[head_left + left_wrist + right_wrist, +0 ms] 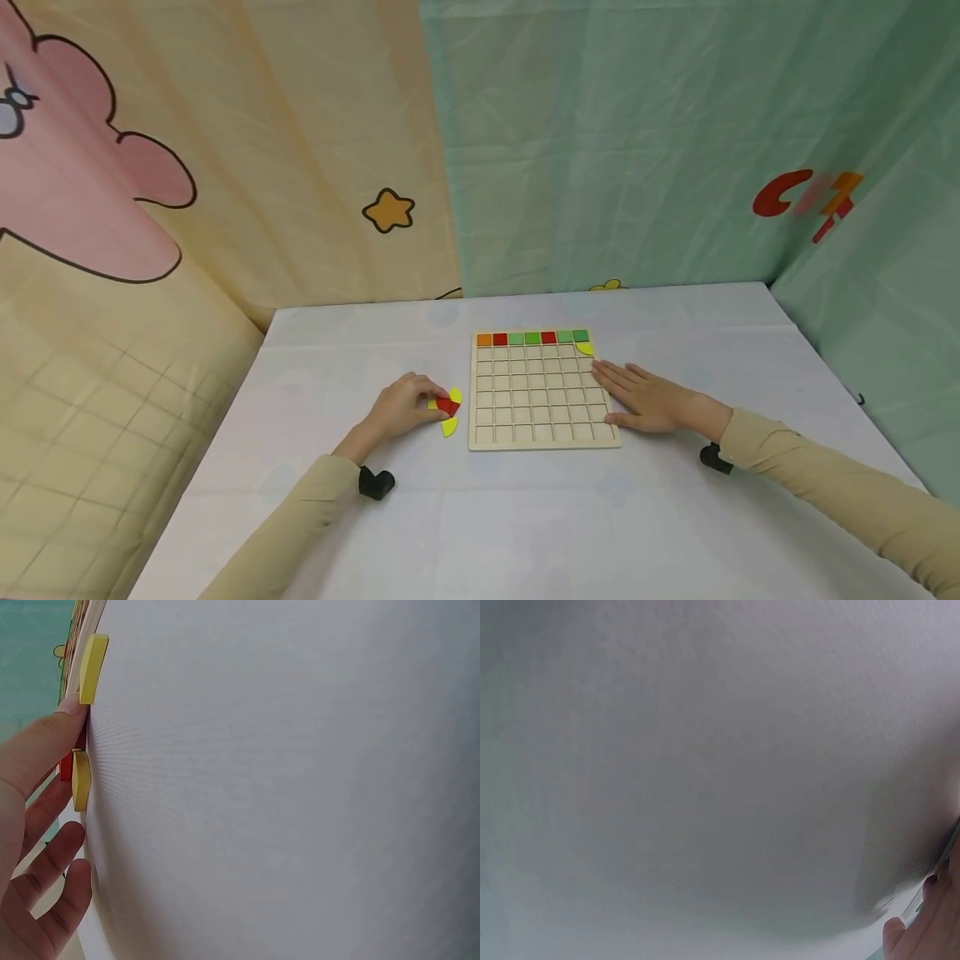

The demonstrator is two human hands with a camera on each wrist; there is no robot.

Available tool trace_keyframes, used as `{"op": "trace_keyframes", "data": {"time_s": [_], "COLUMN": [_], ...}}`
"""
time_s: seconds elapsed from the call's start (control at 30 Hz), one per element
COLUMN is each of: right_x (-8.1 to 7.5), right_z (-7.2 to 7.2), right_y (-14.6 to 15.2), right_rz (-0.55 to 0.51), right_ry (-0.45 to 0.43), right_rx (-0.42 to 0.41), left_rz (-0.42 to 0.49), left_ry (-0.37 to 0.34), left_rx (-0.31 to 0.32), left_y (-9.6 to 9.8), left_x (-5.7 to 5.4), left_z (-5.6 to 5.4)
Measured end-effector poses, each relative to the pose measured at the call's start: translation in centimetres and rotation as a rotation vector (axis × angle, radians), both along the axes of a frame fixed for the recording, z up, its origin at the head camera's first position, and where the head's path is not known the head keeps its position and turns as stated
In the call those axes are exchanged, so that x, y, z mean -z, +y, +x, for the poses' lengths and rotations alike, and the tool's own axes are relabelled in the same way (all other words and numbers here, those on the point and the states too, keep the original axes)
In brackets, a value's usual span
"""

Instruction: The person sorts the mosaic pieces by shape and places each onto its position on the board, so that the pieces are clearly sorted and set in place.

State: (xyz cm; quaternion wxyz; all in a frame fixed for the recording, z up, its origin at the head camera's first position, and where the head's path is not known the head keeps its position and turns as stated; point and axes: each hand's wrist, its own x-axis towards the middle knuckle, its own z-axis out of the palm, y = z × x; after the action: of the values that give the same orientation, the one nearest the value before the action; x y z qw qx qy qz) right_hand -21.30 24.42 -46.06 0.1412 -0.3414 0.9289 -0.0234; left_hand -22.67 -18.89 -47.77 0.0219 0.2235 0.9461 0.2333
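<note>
A square wooden grid board (543, 400) lies flat on the table. Coloured squares (532, 337) in orange, red and greens fill its far row, and a yellow rounded piece (585, 349) sits below that row's right end. Left of the board, my left hand (405, 404) pinches a red piece (449, 406) between thumb and fingers. Yellow pieces (449, 427) lie around it; in the left wrist view two yellow pieces (92, 671) stand out beside the thumb. My right hand (648, 400) rests spread out, with fingertips and thumb on the board's right edge.
A white cloth covers the table (517, 533). Behind it hang a beige and a green curtain (600, 150), with more curtain at both sides. Black wrist-worn devices (377, 482) show at both wrists.
</note>
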Motion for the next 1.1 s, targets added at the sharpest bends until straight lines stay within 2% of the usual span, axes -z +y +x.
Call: {"op": "trace_keyframes", "data": {"time_s": [0.27,0.63,0.87,1.1], "right_x": [-0.1,0.6,0.6,0.6], "right_z": [-0.1,-0.2,-0.2,-0.1], "right_y": [-0.1,0.2,0.2,0.3], "right_rz": [0.024,-0.015,-0.021,-0.014], "right_ry": [-0.002,0.040,0.032,0.041], "right_rx": [0.004,-0.013,-0.014,-0.014], "left_rz": [0.008,0.065,0.059,0.061], "left_ry": [0.005,0.086,0.100,0.112], "left_rx": [-0.001,-0.021,-0.022,-0.055], "left_y": [-0.1,0.1,0.9,2.2], "left_x": [-0.2,-0.7,-1.0,-1.3], "left_z": [0.1,0.0,-0.3,-0.9]}}
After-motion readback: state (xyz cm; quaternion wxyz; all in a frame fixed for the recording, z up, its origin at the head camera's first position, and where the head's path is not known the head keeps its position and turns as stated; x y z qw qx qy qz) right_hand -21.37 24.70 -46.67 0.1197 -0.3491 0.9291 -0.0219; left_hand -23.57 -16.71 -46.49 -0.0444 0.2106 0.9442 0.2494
